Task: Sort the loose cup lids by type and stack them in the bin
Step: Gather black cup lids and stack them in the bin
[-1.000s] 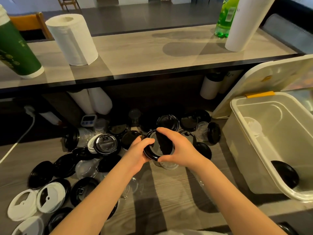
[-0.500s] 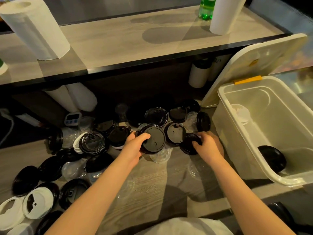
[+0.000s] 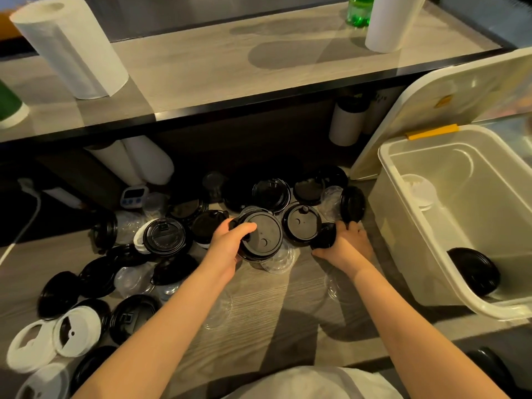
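split from the shared grip of a second back: holds the black lid [image 3: 263, 236] in the left hand [image 3: 227, 246] alone now, thumb across its top, just above a clear lid [image 3: 276, 259]; reaches the right hand [image 3: 345, 246] over to a smaller black lid [image 3: 324, 239] and pinches its edge, part of that lid hidden by the hand. across the back, a pale shelf [image 3: 201, 67], cut off at both ends, carrying a paper roll [image 3: 69, 50], a second white roll [image 3: 387, 24] and a green bottle [image 3: 358, 12], the last two cropped by the top edge. below, a grey wood worktop [image 3: 259, 298], much of it buried. at right, a translucent bin [image 3: 403, 214], near corner out of frame, its cover [image 3: 431, 110] leaning behind it; inside, a lone dark lid [image 3: 473, 270] against the near wall and a pale lid [image 3: 419, 192] at the far wall. under the shelf, in deep shadow, a heap of loose lids [image 3: 270, 194], black ones hard to separate, clear ones nearly invisible. at left, white lids [image 3: 76, 335], some cropped. smallest, a timer [image 3: 134, 195] half lost in the dark.
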`<move>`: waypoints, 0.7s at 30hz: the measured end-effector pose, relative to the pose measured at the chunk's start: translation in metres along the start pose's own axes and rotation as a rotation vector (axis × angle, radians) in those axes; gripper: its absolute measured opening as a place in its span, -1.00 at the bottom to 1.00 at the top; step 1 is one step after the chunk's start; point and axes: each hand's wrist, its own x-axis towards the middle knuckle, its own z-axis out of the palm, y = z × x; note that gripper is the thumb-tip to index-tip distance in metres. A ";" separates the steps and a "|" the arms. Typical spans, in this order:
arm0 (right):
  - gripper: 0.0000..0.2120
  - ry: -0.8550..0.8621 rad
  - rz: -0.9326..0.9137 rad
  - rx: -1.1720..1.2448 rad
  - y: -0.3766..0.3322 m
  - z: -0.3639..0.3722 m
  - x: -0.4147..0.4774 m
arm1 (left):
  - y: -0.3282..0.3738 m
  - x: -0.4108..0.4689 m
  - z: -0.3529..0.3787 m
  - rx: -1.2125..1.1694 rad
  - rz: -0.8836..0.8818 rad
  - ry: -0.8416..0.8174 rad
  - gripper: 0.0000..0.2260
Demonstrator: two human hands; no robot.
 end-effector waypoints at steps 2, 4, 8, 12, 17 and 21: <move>-0.26 0.000 -0.029 0.069 0.003 -0.002 -0.003 | -0.001 0.000 -0.001 -0.025 -0.018 -0.003 -0.41; -0.26 -0.004 -0.022 0.129 0.007 -0.005 -0.008 | -0.002 -0.002 0.001 -0.046 -0.021 -0.012 -0.38; -0.20 0.007 0.042 0.087 0.009 -0.016 -0.021 | 0.000 -0.011 0.009 -0.057 -0.002 -0.030 -0.55; -0.16 0.113 0.025 0.149 0.014 -0.027 -0.037 | 0.001 -0.023 0.020 -0.004 0.037 -0.030 -0.58; -0.10 0.151 -0.110 0.371 0.011 -0.050 -0.061 | 0.005 -0.039 0.035 -0.054 0.111 -0.044 -0.56; -0.14 0.218 -0.171 0.474 0.013 -0.084 -0.076 | 0.016 -0.056 0.059 -0.098 0.168 -0.049 -0.66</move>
